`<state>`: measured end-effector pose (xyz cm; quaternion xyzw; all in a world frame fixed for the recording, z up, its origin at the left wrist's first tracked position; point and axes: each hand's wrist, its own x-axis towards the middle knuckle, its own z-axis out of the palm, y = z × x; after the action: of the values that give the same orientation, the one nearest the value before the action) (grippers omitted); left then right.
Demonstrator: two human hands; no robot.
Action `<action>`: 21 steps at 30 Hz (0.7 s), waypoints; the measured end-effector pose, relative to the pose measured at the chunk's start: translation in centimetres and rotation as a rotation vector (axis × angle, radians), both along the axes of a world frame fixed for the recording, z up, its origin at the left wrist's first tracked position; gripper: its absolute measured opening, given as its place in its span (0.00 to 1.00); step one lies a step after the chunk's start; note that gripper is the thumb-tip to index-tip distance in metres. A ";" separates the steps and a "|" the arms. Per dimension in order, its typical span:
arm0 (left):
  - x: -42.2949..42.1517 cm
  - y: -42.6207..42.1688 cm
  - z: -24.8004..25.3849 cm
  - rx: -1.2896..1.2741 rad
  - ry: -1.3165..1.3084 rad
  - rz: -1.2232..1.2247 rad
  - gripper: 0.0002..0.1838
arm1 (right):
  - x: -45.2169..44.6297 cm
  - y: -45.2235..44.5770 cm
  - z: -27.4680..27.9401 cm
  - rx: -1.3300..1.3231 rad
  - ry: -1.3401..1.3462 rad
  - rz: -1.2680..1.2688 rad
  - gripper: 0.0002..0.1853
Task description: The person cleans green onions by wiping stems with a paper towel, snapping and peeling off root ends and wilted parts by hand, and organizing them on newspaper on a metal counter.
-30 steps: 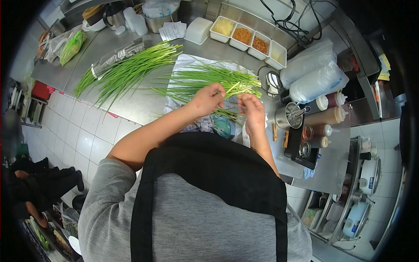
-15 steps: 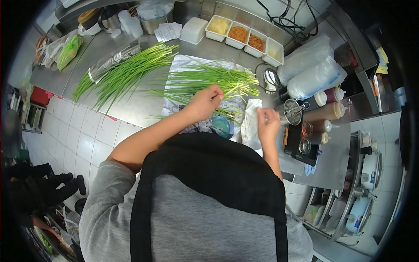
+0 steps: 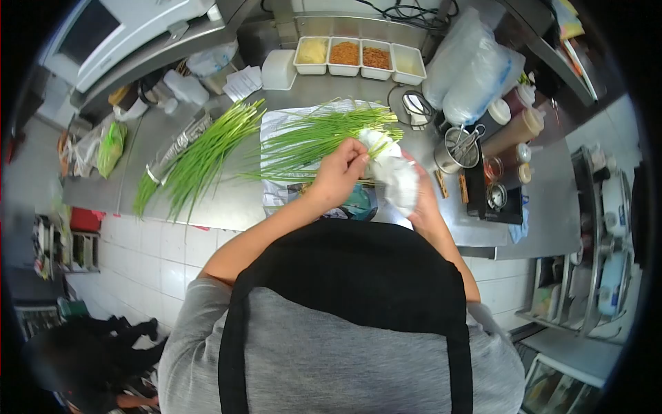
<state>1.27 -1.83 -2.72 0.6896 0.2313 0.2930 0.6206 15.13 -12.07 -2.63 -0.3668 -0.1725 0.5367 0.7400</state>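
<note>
Long green chives (image 3: 303, 141) lie spread over newspaper (image 3: 271, 123) on the steel counter, their pale ends pointing right. My left hand (image 3: 340, 174) is closed at those pale ends, pinching a few stalks between thumb and fingers. A white cloth (image 3: 400, 181), blurred by motion, is gripped by my right hand (image 3: 426, 199) and reaches up against the stalk ends beside my left fingertips. The cloth hides part of the right fingers. A second bunch of chives (image 3: 217, 148) rests on the counter to the left, next to a rolled newspaper (image 3: 181, 146).
White tubs (image 3: 343, 56) of food line the back of the counter. On the right stand a metal pot (image 3: 456, 150) with utensils, sauce bottles (image 3: 514, 131) and plastic bags (image 3: 476, 76). Another person (image 3: 89, 352) is at the lower left, behind me.
My right hand has lifted the white cloth off the counter and brought it left to the stalk ends. My left hand has moved slightly right and down. The camera view has shifted.
</note>
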 end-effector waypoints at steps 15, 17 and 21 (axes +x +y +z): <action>-0.1 -0.2 -0.9 0.194 0.118 0.108 0.03 | 0.6 2.8 -3.6 -0.174 0.024 -0.027 0.16; 0.0 -0.8 -0.9 0.393 0.116 0.107 0.02 | -1.7 2.1 -1.0 -0.171 -0.091 -0.013 0.16; -0.2 -0.5 -0.4 0.207 0.209 0.047 0.02 | 0.7 3.7 -3.0 -0.021 0.025 -0.113 0.15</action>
<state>1.03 -2.31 -3.16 0.7711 0.2794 0.2562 0.5115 15.83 -8.36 -5.67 -0.3770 -0.1364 0.5006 0.7672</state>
